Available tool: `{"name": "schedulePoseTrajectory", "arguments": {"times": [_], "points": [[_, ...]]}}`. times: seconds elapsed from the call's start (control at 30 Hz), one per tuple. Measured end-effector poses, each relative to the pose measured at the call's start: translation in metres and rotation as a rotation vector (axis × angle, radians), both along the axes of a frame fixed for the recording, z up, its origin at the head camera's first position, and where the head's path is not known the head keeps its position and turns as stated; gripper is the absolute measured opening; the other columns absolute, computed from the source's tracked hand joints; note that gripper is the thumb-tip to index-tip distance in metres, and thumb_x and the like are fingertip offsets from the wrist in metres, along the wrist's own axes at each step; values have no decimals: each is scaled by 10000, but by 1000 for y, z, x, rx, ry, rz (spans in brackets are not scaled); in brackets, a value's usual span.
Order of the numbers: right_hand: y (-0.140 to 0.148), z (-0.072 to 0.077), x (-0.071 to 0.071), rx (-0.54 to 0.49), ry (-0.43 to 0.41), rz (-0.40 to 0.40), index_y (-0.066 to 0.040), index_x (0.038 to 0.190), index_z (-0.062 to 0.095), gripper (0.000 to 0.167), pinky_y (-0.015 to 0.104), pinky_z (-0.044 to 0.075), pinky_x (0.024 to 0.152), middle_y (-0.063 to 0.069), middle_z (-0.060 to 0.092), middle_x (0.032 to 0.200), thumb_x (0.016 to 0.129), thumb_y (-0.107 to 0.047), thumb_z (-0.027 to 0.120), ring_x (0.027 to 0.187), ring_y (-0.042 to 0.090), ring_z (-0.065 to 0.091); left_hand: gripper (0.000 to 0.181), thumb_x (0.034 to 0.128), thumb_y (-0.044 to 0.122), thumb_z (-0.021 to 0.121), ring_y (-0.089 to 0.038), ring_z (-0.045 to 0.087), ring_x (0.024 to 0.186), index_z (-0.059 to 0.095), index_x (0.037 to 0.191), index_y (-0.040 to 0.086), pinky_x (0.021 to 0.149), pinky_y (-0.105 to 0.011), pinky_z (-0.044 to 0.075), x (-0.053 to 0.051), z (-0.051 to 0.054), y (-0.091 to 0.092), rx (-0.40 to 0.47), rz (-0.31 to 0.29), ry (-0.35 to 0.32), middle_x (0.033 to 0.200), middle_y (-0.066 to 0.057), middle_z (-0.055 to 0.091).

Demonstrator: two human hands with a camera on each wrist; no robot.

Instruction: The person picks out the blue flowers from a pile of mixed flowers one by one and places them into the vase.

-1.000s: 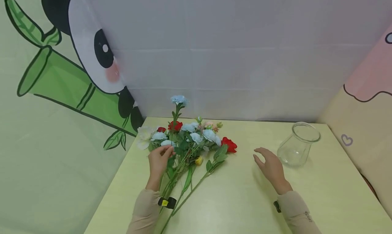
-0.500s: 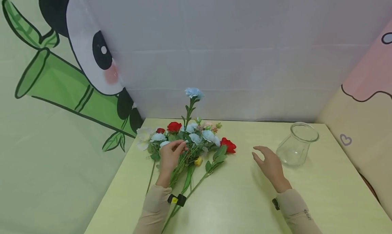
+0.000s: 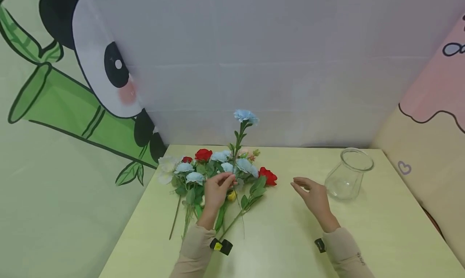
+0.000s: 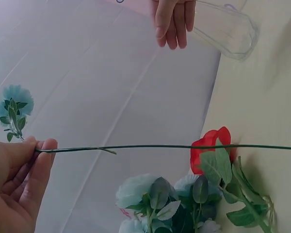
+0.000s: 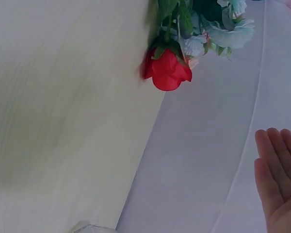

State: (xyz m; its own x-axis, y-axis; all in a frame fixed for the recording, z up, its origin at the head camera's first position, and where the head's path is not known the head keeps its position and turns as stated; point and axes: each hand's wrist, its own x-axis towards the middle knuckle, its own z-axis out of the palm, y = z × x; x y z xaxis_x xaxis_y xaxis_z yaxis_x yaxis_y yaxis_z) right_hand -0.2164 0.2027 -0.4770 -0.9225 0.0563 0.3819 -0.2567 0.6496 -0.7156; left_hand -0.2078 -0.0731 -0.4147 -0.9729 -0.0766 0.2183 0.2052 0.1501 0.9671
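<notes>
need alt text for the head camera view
A left hand holds up a blue flower by its stem. Other blue, red and white flowers lie on the pale table; the right hand, holding nothing, is near a clear glass jar.

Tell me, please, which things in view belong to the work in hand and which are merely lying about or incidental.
Apparently in the job:
blue flower, held in the left hand
loose flowers on the table, probably
glass jar near the right hand, probably

Apparently incidental:
panda picture
purple heart drawing
black wrist device with the yellow patch
</notes>
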Motion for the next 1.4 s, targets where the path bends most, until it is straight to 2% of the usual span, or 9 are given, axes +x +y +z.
{"name": "schedulePoseTrajectory", "arguments": {"times": [0.1,0.27,0.4,0.5,0.67,0.9,1.1,1.23,1.4], "points": [[-5,3,1,-49,-36,-1,-66,999,702,212,342,555,722,95,720,929,815,-172,695,845,248,682,170,858,13,608,-284,675,725,658,968,-107,614,-146,521,1,0,5,10,-10,9,869,-339,639],[-11,7,4,-101,-82,9,-86,1022,699,229,194,527,698,71,719,947,825,-202,688,855,207,682,171,860,31,614,-121,663,676,664,956,-101,616,-157,528,1,1,11,20,-33,14,848,-312,653],[-14,11,7,-127,-76,21,-84,1026,698,233,214,538,705,74,718,949,827,-205,685,854,212,683,186,858,22,613,-174,682,699,654,973,-118,619,-157,530,-1,1,14,42,-48,-1,869,-318,651],[-16,12,8,-133,-75,20,-87,1021,699,233,235,544,705,70,720,943,832,-222,681,845,208,685,201,854,23,618,-217,685,708,649,987,-124,614,-164,530,-6,-5,16,62,-56,-28,880,-330,645],[-19,11,10,-135,-98,8,-96,1015,703,240,229,534,703,55,721,934,839,-257,671,842,199,681,212,846,64,640,-255,688,725,663,984,-95,657,-284,564,-12,-17,19,75,-69,-46,872,-290,665],[-22,11,15,-177,-131,8,-112,1000,710,232,175,505,685,43,721,940,839,-275,670,826,107,671,204,848,91,641,-152,684,706,676,967,-70,676,-302,565,-4,-21,29,59,-107,-13,865,-267,675],[-27,19,21,-228,-124,20,-112,984,717,231,169,502,692,42,719,948,836,-282,672,784,-34,625,184,849,52,631,-326,674,770,671,963,-87,704,-340,566,6,-23,43,95,-198,-21,875,-310,654],[-31,26,25,-235,-125,22,-123,976,722,233,171,500,704,34,719,952,832,-300,673,794,-29,625,165,849,5,614,-325,672,761,662,952,-114,706,-341,567,14,-18,51,122,-243,-25,878,-341,639],[-36,32,30,-258,-120,40,-118,986,720,253,155,499,730,49,713,982,838,-315,663,831,2,641,162,847,-4,612,-249,689,738,659,948,-123,710,-334,566,17,-20,57,126,-275,6,879,-327,648]]}}
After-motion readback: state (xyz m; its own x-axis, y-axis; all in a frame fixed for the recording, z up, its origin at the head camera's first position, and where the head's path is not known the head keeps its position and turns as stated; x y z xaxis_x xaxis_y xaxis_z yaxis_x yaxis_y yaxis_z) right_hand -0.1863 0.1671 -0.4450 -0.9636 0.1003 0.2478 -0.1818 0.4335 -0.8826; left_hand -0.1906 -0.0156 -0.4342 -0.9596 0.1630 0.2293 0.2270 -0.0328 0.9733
